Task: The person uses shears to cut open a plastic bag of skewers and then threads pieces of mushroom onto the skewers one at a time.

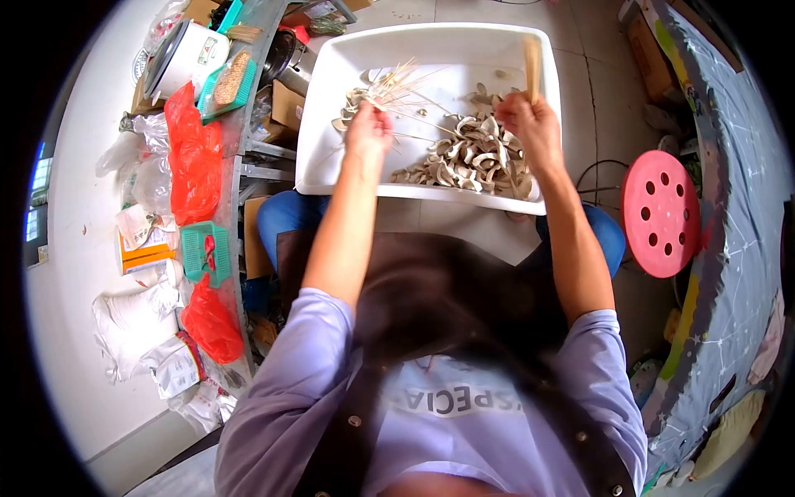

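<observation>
A pale tiled floor (584,41) spreads all around the white, round-cornered plastic tub (447,66); what props that tub up, I can't tell. Over on the tub's right hangs a grey-blue patterned cloth (745,190); away to its left, a long grey metal-edged rack (234,166), crowded with goods! A dark brown apron (422,290) fills the near side of the tub. Just right of the tub, a round red stool (665,214), its top ringed with holes. Inside the tub, here's the big one: a heap of curved greyish-white slices (472,157), piled up near right. Left of the tub, a crinkled red plastic bag (195,161) glows on the rack. The left hand (369,126), fingers curled, is at a fan of thin pale sticks (402,87) in the tub's left half; whether it grips any, can't say. And the right hand (527,116), at the tub's right side, clutches a blurred tan stick bundle (532,66), upright!
</observation>
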Demonstrator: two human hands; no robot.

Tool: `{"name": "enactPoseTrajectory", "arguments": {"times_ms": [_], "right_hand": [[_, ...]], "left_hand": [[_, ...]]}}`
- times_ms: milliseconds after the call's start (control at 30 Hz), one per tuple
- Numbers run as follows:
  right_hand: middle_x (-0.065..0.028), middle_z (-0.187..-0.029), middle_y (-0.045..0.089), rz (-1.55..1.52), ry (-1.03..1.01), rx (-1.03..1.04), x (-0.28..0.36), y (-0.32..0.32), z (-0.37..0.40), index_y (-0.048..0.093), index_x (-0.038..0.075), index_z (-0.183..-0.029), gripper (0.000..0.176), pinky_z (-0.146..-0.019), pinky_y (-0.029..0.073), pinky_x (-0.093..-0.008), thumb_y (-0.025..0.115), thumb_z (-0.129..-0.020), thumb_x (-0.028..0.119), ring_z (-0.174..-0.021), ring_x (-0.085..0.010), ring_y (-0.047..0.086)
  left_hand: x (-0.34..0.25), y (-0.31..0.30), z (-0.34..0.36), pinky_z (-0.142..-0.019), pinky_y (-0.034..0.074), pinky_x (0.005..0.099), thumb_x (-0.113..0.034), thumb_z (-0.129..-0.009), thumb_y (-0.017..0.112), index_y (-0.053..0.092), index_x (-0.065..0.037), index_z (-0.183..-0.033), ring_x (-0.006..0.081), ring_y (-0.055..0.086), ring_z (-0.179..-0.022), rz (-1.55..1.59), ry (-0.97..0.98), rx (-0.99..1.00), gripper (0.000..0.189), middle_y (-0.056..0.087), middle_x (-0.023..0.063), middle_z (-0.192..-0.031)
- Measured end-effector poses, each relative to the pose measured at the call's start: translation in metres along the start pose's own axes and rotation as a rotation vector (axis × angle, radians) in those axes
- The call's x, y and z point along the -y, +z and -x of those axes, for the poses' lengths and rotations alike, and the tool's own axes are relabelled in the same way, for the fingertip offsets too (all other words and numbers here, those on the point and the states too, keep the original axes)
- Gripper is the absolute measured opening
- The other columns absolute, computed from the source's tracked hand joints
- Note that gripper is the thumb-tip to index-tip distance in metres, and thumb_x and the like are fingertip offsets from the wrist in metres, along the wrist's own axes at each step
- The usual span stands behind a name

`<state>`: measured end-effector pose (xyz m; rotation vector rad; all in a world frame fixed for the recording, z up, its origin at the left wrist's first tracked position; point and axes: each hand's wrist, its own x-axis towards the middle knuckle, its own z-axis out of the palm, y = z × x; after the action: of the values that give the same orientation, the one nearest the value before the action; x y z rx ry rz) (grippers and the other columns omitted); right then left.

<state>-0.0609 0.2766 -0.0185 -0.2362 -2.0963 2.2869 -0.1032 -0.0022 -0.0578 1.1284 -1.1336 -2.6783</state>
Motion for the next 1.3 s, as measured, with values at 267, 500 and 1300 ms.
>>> {"name": "enactPoseTrajectory", "arguments": {"times_ms": [267,500,1300], "right_hand": [[-0.0083,-0.069,0.059,-0.204,0.177,-0.004,0.033,-0.007,0.002,0.053,0.001,-0.107,0.031,-0.038,0.023,-0.019,0.045,-0.1,0.031,-0.043,-0.004,0.031],[-0.0128,-0.073,0.062,-0.279,0.311,0.027,0.036,-0.002,-0.004,0.047,0.004,-0.099,0.012,-0.035,0.022,-0.0194,0.048,-0.094,0.015,-0.041,-0.0046,0.032],[-0.0034,-0.066,0.064,0.156,0.24,0.268,0.013,0.016,0.02,0.06,0.002,-0.095,0.022,-0.049,0.041,-0.025,0.052,-0.093,0.023,-0.053,-0.0082,0.05]], "left_hand": [[-0.026,-0.009,-0.049,-0.079,0.05,0.0362,-0.036,-0.086,0.068,0.048,0.0,-0.116,0.0243,0.058,-0.09,-0.127,0.111,-0.416,0.051,0.058,0.0119,-0.107],[0.106,0.028,-0.003,-0.075,0.05,0.0369,-0.021,-0.08,0.067,0.067,-0.007,-0.092,0.0262,0.063,-0.084,-1.241,0.519,0.167,0.018,0.066,0.011,-0.094],[0.074,0.064,0.089,-0.073,0.05,0.0263,-0.016,-0.088,0.067,0.058,-0.006,-0.091,0.0124,0.059,-0.076,-0.461,0.193,0.414,0.014,0.061,0.0021,-0.084]]}}
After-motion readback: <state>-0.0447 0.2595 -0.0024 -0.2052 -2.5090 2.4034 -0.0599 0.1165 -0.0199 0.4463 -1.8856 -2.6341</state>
